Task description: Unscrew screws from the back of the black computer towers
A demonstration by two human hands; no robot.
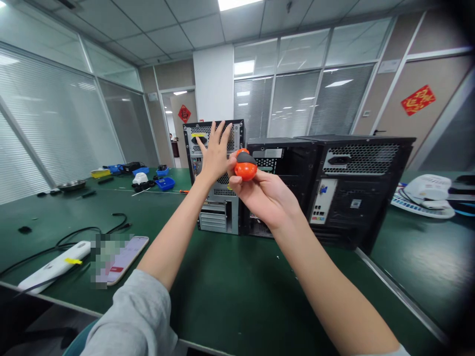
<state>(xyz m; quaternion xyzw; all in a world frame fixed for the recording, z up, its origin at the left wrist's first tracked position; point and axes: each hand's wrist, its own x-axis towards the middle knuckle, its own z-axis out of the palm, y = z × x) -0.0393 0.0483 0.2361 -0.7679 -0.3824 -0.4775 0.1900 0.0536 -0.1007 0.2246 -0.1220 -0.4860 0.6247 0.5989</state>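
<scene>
Past a gray sleeve (137, 316) at lower left, nearest the camera, reaches forward across the green table (230, 287) toward the back of the leftmost computer case (227, 202). Holds the left hand (214, 155) over its upper back (cannot tell from this angle whether fully touching), fingers fanned well apart. Grips a rounded orange-and-black handle (246, 171) in the right hand (269, 195), thumb and fingers clamped around it, end toward the camera, in front of that case's right side and just beside the left hand. Shows nothing of the handle's far end, so leaves any contact with the panel unknown. Could slip sideways on an off-line push, scraping metal or catching the nearby left hand. Could also rock or slide the case by pressing hard with too little bracing from those spread fingers. Risks knocking the middle case (306, 173), for want of space alongside.
</scene>
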